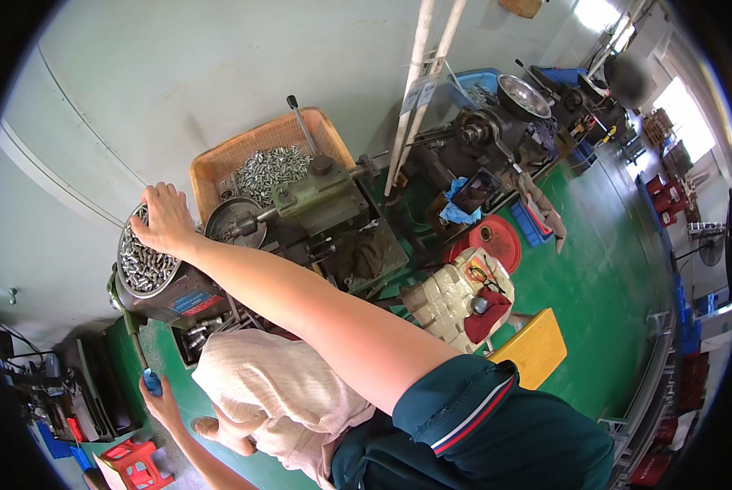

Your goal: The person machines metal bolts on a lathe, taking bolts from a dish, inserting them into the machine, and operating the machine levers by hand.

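My right hand [166, 220] reaches across to a round metal bowl [170, 284] heaped with small shiny metal parts [144, 265]. Its fingers are bent over the far rim and the parts; the fingertips are hidden, so I cannot make out what they hold. The bowl sits on top of a dark machine [188, 300], a small lathe by its looks. Down at the lower left, my left hand [163, 403] is closed round the blue grip [151, 381] of a long lever [139, 347] at the machine's side.
An orange basket [219, 167] of metal parts stands behind a green tailstock [321, 196] and a round pan [239, 219]. To the right are a padded seat [439, 300], a yellow stool [537, 347], a red lid [496, 241] and another machine [480, 135]. A red stool [133, 465] stands lower left.
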`<state>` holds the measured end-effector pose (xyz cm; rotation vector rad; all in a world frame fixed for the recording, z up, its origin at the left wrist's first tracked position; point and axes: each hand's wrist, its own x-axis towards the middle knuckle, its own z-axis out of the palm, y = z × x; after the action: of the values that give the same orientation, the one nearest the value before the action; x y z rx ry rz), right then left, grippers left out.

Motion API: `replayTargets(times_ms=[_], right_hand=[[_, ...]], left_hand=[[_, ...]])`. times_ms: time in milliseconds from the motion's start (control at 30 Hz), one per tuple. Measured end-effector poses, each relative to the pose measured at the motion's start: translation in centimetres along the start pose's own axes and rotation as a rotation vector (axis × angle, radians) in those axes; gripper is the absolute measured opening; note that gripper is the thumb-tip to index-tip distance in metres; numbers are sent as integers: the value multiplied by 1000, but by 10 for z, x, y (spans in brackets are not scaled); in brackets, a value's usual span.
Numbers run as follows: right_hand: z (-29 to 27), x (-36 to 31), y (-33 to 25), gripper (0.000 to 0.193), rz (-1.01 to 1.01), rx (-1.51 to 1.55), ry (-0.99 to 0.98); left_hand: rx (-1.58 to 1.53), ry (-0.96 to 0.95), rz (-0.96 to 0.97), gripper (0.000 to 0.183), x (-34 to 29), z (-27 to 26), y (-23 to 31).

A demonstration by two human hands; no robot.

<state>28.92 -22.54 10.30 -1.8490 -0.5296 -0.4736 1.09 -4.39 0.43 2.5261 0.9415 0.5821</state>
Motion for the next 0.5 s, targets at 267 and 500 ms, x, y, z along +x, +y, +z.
replayTargets(times_ms=[267,500], right_hand=[[-3,1,0,32,23,-4,-13],[-2,1,0,32,33,-2,-29]], left_hand=[[54,54,67,48,3,7,-14],[-121,-9,-21,30,1,12,-31]])
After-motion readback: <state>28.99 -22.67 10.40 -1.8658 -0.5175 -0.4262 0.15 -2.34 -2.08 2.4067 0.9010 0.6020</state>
